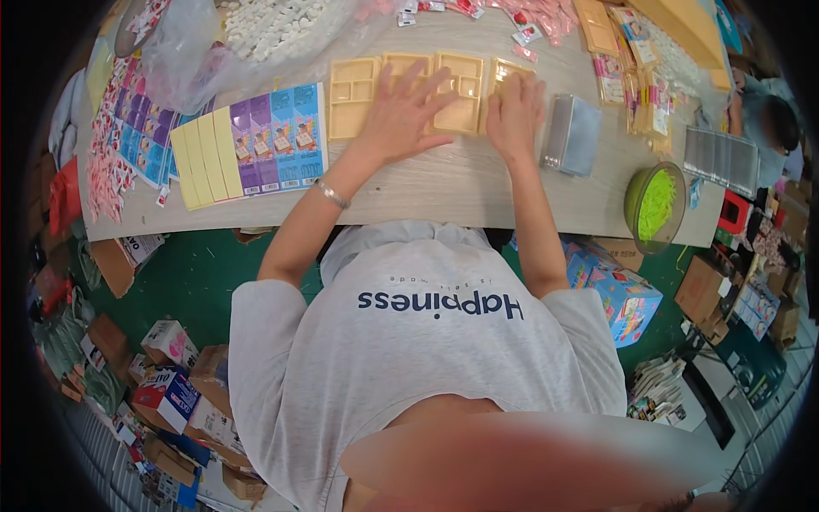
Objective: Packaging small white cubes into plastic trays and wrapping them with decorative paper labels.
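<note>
Head view: I look down on my two bare hands over a pale wood-look table point(444, 189).
My left hand point(404, 109): open, fingers spread wide over the second tray point(403, 60) and the third tray point(469, 85), thumb pointing right along their near edges; whether the fingertips touch the plastic I cannot tell.
My right hand point(515, 115): fingers bent over the fourth tray point(505, 66), covering much of it; I cannot tell whether I am pinching it or only resting on it.
Tray row: four cream trays side by side, divided into compartments; the leftmost tray point(343, 121) lies just left of my left hand, its dividers in plain sight.
Beside my right hand: a stack of clear plastic cases point(573, 135), near but apart from it.
Left of the row: printed cards point(277, 141) in purple and blue, with yellow cards point(205, 158) overlapping in a fan.
Far side: a heap of small white pieces point(273, 30) on clear plastic.
Right end: a bowl point(632, 201) of bright green strips point(657, 206) near the table edge, and filled packs point(653, 102) farther back.
Wrist: a silver bracelet point(333, 194) on my left.
</note>
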`<state>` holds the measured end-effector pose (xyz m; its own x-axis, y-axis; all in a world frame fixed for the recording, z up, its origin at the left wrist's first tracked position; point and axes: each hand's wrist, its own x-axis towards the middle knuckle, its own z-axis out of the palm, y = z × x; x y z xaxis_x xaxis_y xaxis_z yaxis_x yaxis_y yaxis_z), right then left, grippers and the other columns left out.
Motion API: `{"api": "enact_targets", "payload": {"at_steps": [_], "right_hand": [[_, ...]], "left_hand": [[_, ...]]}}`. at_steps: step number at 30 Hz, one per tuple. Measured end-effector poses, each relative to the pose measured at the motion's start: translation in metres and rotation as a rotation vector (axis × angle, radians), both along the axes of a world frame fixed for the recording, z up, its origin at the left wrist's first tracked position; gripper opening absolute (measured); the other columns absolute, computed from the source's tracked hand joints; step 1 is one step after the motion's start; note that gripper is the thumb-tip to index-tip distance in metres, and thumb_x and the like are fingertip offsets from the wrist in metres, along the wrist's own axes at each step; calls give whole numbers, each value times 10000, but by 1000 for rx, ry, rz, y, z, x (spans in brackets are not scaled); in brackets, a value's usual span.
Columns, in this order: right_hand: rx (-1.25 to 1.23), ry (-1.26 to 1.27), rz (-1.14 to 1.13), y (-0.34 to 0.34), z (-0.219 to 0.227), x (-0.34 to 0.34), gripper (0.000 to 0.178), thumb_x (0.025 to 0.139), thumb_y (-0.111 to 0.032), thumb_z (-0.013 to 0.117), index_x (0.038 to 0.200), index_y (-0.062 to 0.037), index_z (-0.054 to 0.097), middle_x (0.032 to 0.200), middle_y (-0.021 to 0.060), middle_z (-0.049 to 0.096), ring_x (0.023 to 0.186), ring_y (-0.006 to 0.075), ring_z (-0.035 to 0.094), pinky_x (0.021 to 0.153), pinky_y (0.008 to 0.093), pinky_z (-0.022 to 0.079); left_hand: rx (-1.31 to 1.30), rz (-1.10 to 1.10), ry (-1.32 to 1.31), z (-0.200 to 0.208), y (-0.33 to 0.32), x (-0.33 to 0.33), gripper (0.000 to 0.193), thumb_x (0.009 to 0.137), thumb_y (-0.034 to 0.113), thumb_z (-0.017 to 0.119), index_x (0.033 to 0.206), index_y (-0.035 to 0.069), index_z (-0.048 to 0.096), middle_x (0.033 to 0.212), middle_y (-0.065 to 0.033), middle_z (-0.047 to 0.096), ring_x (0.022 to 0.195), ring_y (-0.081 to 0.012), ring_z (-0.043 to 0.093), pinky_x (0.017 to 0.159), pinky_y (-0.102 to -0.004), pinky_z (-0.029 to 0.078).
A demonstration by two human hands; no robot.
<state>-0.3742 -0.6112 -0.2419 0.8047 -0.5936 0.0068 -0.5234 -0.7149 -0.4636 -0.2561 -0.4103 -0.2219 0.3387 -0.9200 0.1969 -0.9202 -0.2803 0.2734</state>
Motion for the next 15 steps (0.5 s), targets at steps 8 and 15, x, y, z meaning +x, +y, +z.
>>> {"api": "enact_targets", "payload": {"at_steps": [8, 15], "right_hand": [[-328, 138, 315, 37, 12, -2, 723, 919, -557, 558, 1532, -210, 396, 1622, 146, 281, 1480, 473, 193, 1116, 709, 158], [-328, 83, 354, 40, 6, -3, 727, 931, -546, 539, 1547, -199, 371, 1631, 149, 258, 1490, 469, 166, 1129, 713, 122]], "left_hand": [[89, 246, -67, -8, 49, 25, 907, 743, 704, 683, 1505, 282, 429, 1612, -65, 314, 1471, -373, 264, 1161, -653, 156], [80, 299, -7, -6, 38, 14, 918, 735, 731, 666, 1501, 281, 432, 1589, -80, 340, 1451, -366, 288, 1139, -638, 199]]}}
